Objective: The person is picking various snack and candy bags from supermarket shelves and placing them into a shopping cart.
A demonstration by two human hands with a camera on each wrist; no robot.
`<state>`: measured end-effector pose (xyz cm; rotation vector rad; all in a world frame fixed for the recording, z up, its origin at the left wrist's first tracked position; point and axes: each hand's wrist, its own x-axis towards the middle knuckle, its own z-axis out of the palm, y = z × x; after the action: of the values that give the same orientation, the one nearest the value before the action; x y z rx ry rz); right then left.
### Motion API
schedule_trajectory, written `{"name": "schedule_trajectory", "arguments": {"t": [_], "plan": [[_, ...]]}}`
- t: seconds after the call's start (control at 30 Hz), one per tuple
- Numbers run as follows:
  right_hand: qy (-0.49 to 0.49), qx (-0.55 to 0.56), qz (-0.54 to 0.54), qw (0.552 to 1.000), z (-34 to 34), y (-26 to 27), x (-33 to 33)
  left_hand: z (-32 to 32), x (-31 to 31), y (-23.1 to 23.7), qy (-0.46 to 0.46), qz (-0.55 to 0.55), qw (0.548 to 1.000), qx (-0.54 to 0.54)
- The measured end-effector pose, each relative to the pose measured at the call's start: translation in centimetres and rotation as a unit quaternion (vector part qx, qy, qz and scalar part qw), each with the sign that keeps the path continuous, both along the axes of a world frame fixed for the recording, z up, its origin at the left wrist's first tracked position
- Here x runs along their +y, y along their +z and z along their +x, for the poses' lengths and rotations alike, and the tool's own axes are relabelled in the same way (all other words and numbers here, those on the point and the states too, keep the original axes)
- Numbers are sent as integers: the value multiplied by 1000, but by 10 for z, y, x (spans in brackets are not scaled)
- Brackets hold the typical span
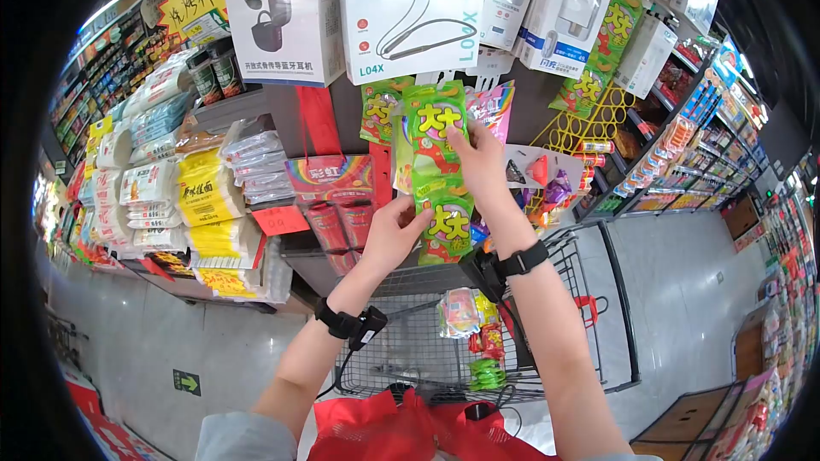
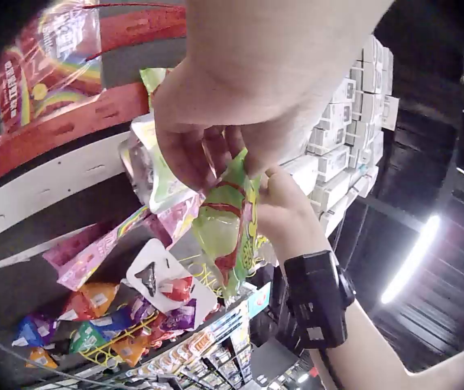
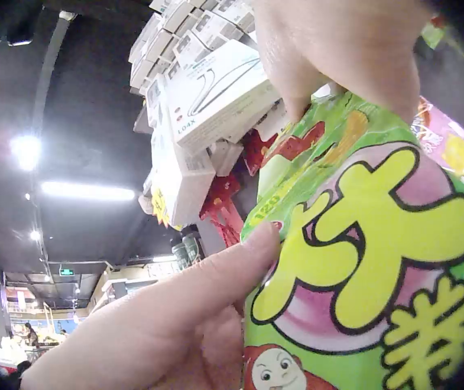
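A strip of green candy packets (image 1: pixel 444 196) hangs upright before the display in the head view. My right hand (image 1: pixel 481 162) pinches its upper packet at the right edge. Lower on the left edge, my left hand (image 1: pixel 395 235) pinches the strip between thumb and fingers. In the left wrist view the green packet (image 2: pixel 225 227) is seen from its side, below the curled left hand (image 2: pixel 215 106), with the right hand (image 2: pixel 284 207) behind it. The right wrist view shows the packet's printed front (image 3: pixel 362 244) close up, a thumb on its left edge.
Boxed earphones (image 1: pixel 414 13) stand above the hands. Rainbow candy bags (image 1: pixel 329 196) hang at the left, more green packets (image 1: pixel 589 90) at the right. Below is a wire shopping cart (image 1: pixel 410 333) with several packets inside. Bagged noodles (image 1: pixel 205 196) are stacked on the left shelf.
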<state>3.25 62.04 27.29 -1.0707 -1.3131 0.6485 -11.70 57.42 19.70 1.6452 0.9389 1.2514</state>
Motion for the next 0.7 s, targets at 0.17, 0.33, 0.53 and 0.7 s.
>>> {"name": "schedule_trajectory", "arguments": {"t": [0.17,0.33,0.53,0.7], "plan": [[-23,60,33,997,-4,27,-16,-7,7,23,-6,20,999,-47],[-37,-6,-6,999,17,-24,-42,-9,10,32,-83,-19,984,-158],[-14,30,-61,998,22,-74,-86,20,-4,5,-186,-124,970,-99],[-6,99,-126,987,35,-137,-125,42,-28,-60,-240,-268,928,-99]]}}
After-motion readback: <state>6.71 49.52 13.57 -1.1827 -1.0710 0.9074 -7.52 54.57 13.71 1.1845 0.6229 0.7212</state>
